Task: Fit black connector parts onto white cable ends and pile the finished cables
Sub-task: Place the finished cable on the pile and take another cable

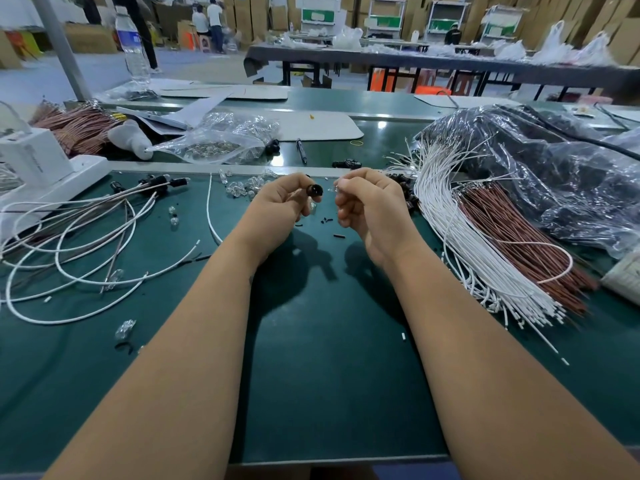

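Black connector part (pixel 314 190) | left-hand (pixel 282 199) grip | right-hand (pixel 367 199) item unclear

I see a clear plastic bag of small glass bulbs (pixel 221 140) up-left of the grip, on the far side of the bench rail; loose bulbs (pixel 242 187) scattered just left of the grip; a black pen (pixel 301 150) straight beyond it, lying on the green mat (pixel 329 375); a yellow rubber band (pixel 356 143) beyond and right; a water bottle (pixel 133 46) standing far up-left; a white box (pixel 31 157) at the far left edge; a bundle of brown wires (pixel 83 128) behind that box; crumpled clear plastic sheeting (pixel 554 174) far right; people standing among cardboard boxes (pixel 207 22) in the background, blurred.
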`<state>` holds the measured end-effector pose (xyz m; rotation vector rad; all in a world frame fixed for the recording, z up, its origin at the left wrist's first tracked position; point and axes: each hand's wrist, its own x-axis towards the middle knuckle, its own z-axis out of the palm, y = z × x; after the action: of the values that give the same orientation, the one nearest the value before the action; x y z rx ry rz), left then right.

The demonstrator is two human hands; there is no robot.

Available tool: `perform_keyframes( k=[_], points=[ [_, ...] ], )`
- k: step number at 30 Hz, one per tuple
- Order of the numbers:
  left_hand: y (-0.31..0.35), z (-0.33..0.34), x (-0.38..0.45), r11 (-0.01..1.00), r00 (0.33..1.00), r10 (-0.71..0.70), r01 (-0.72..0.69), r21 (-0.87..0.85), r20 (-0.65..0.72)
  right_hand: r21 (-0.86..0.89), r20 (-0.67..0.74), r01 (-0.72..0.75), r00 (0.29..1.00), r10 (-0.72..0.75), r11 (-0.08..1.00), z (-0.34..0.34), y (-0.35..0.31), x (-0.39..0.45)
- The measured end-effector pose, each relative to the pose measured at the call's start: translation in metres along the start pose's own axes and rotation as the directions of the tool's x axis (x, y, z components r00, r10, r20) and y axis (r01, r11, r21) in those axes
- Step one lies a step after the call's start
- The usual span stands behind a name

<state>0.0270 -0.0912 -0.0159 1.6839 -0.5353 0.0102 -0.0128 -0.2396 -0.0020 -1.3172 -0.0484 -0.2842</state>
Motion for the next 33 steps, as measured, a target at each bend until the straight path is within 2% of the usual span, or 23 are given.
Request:
perform_keyframes(
  k=[2, 6, 10, 14, 20, 23, 29, 31, 33],
  points=[
    [-0.001, 0.000, 0.000, 0.999, 0.999, 0.001, 0.001, 0.051, -0.045, -0.042, 0.013, 0.007, 1.000, -0.007, 0.999, 0.001, 0.001, 0.000],
    [-0.001, 0.001, 0.000, 0.982, 0.989, 0.021, 0.007, 0.190, -0.148, -0.250, 0.010, 0.005, 1.000, -0.002, 0.968, 0.003, 0.005, -0.001],
    [0.003, 0.005, 0.000, 0.936, 0.985, 0.062, -0.002, 0.351, -0.159, -0.378, 0.016, 0.032, 0.999, -0.028, 0.925, 0.006, 0.009, 0.000],
    [0.006, 0.006, -0.002, 0.923, 0.988, 0.056, 0.002, 0.384, -0.140, -0.409, -0.004, 0.058, 0.998, -0.065, 0.911, 0.005, 0.011, 0.000],
    [0.008, 0.004, -0.004, 0.978, 0.996, -0.018, 0.037, 0.207, -0.093, -0.338, -0.026, 0.037, 0.998, -0.049, 0.941, 0.003, 0.010, 0.001],
    [0.011, 0.005, -0.004, 0.991, 0.991, -0.051, 0.065, 0.114, -0.121, -0.286, -0.005, 0.022, 1.000, -0.024, 0.958, 0.004, 0.008, 0.000],
    [0.018, 0.013, -0.002, 0.972, 0.979, -0.157, 0.129, -0.195, -0.133, 0.018, 0.076, -0.073, 0.995, 0.071, 0.997, 0.005, 0.001, 0.000],
    [0.018, 0.015, -0.001, 0.967, 0.978, -0.159, 0.126, -0.224, -0.136, 0.057, 0.088, -0.091, 0.992, 0.086, 0.994, 0.004, 0.001, 0.001],
    [0.018, 0.016, -0.001, 0.978, 0.979, -0.133, 0.104, -0.181, -0.155, 0.065, 0.084, -0.105, 0.992, 0.099, 0.992, 0.003, 0.002, 0.001]
  ],
)
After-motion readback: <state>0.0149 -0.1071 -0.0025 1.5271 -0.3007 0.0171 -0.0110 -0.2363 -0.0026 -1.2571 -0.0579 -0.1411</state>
